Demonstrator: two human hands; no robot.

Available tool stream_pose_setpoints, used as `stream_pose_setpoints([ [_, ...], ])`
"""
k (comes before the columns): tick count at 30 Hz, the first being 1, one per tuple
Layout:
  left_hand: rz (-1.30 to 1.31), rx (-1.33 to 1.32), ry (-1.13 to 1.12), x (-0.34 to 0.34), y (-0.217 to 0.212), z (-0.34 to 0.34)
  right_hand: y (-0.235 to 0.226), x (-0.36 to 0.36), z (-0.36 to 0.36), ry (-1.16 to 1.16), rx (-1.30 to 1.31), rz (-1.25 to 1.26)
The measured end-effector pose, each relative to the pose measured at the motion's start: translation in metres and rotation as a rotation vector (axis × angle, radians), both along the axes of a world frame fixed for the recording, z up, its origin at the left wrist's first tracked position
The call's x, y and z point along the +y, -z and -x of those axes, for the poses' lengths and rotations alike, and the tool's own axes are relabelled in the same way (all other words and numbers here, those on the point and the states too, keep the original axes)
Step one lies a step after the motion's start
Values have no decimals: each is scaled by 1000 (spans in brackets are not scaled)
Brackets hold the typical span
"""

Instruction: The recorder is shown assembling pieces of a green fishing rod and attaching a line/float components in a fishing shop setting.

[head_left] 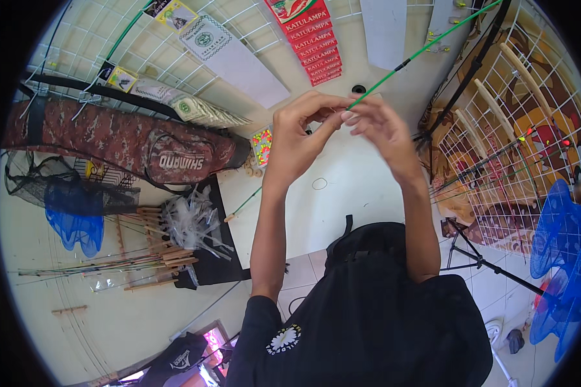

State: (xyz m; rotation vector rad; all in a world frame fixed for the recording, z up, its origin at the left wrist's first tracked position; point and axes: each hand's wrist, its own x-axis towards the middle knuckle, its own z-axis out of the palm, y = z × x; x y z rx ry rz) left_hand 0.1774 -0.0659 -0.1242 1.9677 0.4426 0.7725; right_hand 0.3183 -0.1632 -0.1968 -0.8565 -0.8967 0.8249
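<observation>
A large white wire grid panel (490, 200) stands on the right, with patterned brown cloth behind it. Next in size, a smooth white worktop (316, 219) lies below the hands. To its left hangs a long brown camouflage fabric bag (90, 135), its rounded end pointing toward the worktop. A slender bright-green rod (448, 33) with dark bands slants from the upper right down to the hands, above the worktop. Past the left forearm, a thin green length with a pale end (244, 205) shows over the worktop's left part; whether it belongs to the same rod I cannot tell. Blue mesh nets (561, 271) hang at the far right, and a strip of overlapping red packets (310, 48) hangs on the wall beyond the hands. The left hand (306, 129) has its grip closed, thumb and forefinger pinching the rod. The right hand (387, 132) is blurred, fingers curled just beside that pinch; I cannot tell whether its grip holds anything. Smaller still, a clear box of multicoloured beads (262, 148) sits near the left wrist. Smallest, a thin dark ring-shaped outline (319, 184) shows on the worktop between the forearms.
</observation>
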Motion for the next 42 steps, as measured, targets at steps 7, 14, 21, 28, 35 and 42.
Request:
stream_pose_setpoints([
  [7,-14,-20,-41,2,-5,-5,41,-1,35,-252,-231,327],
  [14,49,-24,-90,1,-5,-7,57,-6,34,-295,-250,388],
  [21,71,58,-85,1,4,-12,30,-21,11,-243,-87,289],
  [28,30,277,66,3,4,-12,-4,-35,-12,-81,-141,188],
  [35,150,273,153,-1,-6,-17,-13,-32,-20,37,-152,173],
  [42,77,264,122,1,-1,-19,-11,-33,-29,75,-215,159],
])
